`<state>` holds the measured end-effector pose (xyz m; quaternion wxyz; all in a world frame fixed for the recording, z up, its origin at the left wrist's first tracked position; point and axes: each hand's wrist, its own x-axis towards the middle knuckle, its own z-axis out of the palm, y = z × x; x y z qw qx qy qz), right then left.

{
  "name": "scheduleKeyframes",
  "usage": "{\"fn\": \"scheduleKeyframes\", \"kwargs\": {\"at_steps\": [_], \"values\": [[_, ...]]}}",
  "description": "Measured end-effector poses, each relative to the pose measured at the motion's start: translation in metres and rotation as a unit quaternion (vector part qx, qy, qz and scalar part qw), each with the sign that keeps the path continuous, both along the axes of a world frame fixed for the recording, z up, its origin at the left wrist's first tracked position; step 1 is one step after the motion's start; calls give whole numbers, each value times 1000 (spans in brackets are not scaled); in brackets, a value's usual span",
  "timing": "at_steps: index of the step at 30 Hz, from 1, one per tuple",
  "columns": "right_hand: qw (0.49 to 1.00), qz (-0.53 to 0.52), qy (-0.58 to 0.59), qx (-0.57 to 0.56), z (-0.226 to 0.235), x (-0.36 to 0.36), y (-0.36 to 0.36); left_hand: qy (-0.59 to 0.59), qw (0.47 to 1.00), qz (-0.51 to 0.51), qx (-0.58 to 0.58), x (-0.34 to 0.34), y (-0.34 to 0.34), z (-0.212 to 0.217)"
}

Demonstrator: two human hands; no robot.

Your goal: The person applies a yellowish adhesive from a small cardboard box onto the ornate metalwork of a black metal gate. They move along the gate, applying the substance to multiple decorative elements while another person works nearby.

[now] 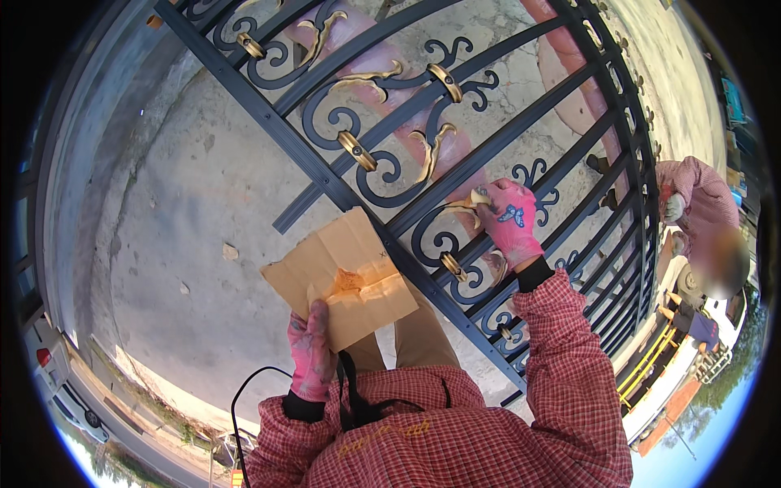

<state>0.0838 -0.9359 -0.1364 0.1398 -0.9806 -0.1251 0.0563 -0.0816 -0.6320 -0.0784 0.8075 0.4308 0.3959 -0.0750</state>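
Note:
My left hand (311, 351), in a pink patterned glove, holds a piece of brown cardboard (342, 275) smeared with gold paint near its middle. My right hand (511, 222), in a matching pink glove, reaches onto a dark blue wrought-iron gate (455, 163) lying flat over the ground. Its fingers pinch something small, too small to make out, against a gold-painted leaf ornament (470, 202) on a scroll. Several other gold leaves and collars sit along the gate's scrolls.
Bare concrete ground (187, 203) lies under and left of the gate, with small stones on it. Another person in a red checked shirt (700, 203) works at the gate's far right end. A black cable (244, 390) loops by my chest. A white car (61, 390) stands at the lower left.

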Motion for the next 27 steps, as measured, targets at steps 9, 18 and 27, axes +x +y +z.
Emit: {"fn": "scheduleKeyframes", "kwargs": {"at_steps": [9, 18, 27], "values": [[998, 34, -3, -55, 11, 18, -21, 9, 1000, 18, 5, 0, -2, -2], [996, 75, 24, -31, 8, 29, -31, -7, 1000, 7, -1, -10, -7, -4], [997, -30, -16, 63, 24, 15, -44, -24, 1000, 1, 13, -32, -34, 2]]}}
